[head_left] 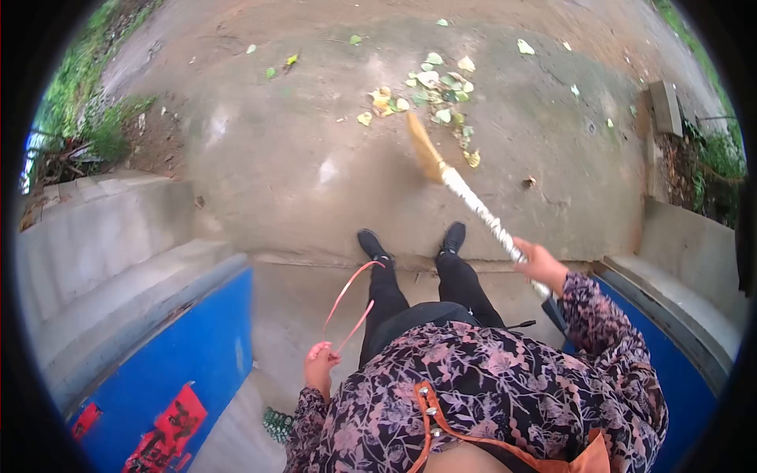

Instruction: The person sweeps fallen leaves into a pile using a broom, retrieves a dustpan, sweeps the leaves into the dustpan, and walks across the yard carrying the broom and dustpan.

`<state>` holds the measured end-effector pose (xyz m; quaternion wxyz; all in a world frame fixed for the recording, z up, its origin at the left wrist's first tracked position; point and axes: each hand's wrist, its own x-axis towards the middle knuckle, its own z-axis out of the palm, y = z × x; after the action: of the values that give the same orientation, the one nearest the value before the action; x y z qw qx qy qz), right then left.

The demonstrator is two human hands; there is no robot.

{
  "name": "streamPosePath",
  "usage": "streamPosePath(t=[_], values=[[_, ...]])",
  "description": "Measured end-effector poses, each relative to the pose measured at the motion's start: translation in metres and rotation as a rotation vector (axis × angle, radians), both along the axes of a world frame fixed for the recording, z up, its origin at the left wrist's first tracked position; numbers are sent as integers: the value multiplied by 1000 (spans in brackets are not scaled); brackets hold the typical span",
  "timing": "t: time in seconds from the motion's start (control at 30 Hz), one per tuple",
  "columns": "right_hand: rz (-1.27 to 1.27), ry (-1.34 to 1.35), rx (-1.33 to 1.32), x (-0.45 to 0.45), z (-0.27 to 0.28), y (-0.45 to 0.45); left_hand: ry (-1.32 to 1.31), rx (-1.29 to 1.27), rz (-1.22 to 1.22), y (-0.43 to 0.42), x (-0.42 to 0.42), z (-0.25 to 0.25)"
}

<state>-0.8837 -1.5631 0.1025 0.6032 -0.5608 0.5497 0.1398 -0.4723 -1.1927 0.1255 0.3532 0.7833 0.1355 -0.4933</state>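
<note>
My right hand (542,265) is closed around the white-wrapped handle of a short broom (482,211). The broom slants away from me, its yellowish-brown bristle head close to the ground by a scatter of pale green and yellow leaves (428,79). Pinched in my left hand (318,365) is a thin pink strip (344,291), which bends in a loose loop in front of my left leg. My feet, in dark shoes, stand side by side at the edge of the concrete.
A blue door panel (181,355) with torn red paper stands open at left; another blue panel (686,363) is at right. Low concrete walls (118,229) flank the opening. A grey block (665,109) sits by the right edge. Grass and weeds border both sides.
</note>
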Motion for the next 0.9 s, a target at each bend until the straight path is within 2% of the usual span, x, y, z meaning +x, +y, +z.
streamPosePath(t=[0.07,0.13,0.17,0.23,0.27,0.33,0.37,0.43,0.5,0.6,0.73,0.77,0.8,0.87,0.9], values=[[-72,-95,156,40,4,24,38,4,-50,2,22,-5],[84,-35,271,84,-9,32,-7,-25,-165,14,48,-11],[128,-142,213,99,-40,43,-52,-11,-133,12,61,-7],[175,-205,277,137,-85,49,-95,-18,-93,18,94,-4],[296,-88,321,160,-90,37,-96,-44,-62,15,108,4],[268,-55,259,181,-89,18,-133,-82,-1,17,132,13],[280,-53,239,172,-106,13,-157,-99,23,22,142,15],[468,5,-295,147,-146,-9,-178,-127,58,39,160,6],[386,222,-82,168,-113,-43,-127,-77,122,65,173,-14],[353,284,-206,191,-109,-64,-101,-48,205,84,179,-23],[267,191,-403,236,-58,-27,-76,-67,228,110,195,-44],[122,92,-274,268,-3,-13,-81,-72,260,116,199,-50],[120,102,-274,287,7,-8,-81,-74,289,120,203,-52],[85,-54,-75,307,16,7,-62,-60,256,117,211,-45],[204,-83,-32,326,17,8,-46,-41,220,114,215,-36]])
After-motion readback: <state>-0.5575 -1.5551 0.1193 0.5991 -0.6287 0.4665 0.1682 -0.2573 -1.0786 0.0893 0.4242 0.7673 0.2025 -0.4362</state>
